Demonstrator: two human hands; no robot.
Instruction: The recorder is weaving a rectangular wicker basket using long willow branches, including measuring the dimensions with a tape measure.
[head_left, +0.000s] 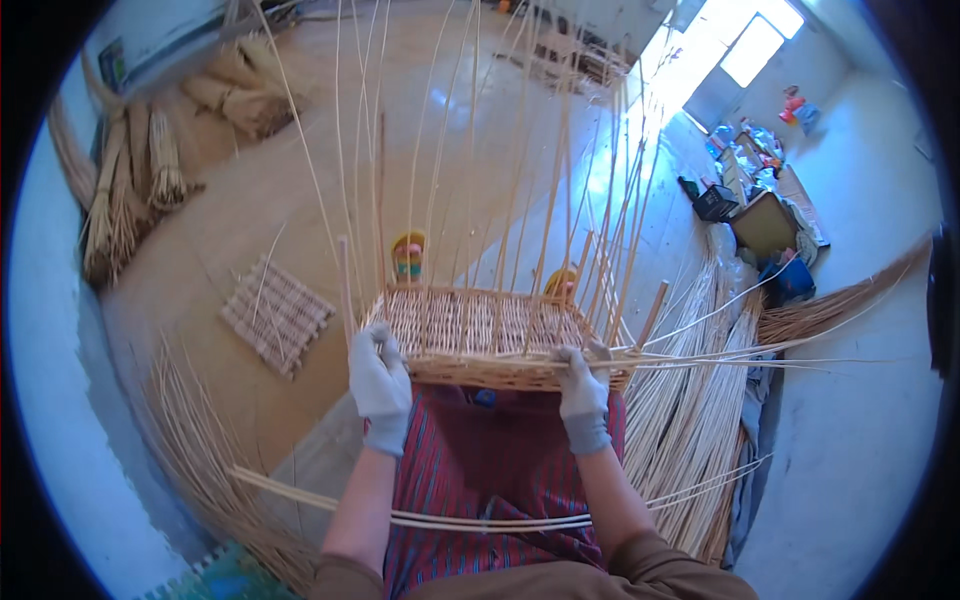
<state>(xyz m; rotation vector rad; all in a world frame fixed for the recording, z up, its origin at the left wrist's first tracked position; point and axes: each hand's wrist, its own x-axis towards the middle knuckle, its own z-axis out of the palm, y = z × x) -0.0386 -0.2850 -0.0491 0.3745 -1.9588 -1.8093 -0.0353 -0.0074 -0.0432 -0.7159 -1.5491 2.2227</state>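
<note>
A rectangular wicker basket [470, 322] rests on my lap, over a red striped cloth [450, 450]. Long thin upright stakes [520, 200] rise all round it, with thicker corner posts. My left hand [380, 375], in a pale glove, is closed on the basket's near left corner. My right hand [582, 385], gloved alike, pinches the near rim toward the right, where several long willow rods [720, 358] run out to the right. My fingertips partly hide the rim there. A pair of loose rods [480, 522] lies across my lap beneath my forearms.
A woven wicker panel [277, 315] lies on the floor at left. Bundles of rods stand by the left wall [135, 170], and a broad spread of pale rods [690, 410] lies at right. Farther right are boxes and bags [760, 215]. My feet [408, 258] show beyond the basket.
</note>
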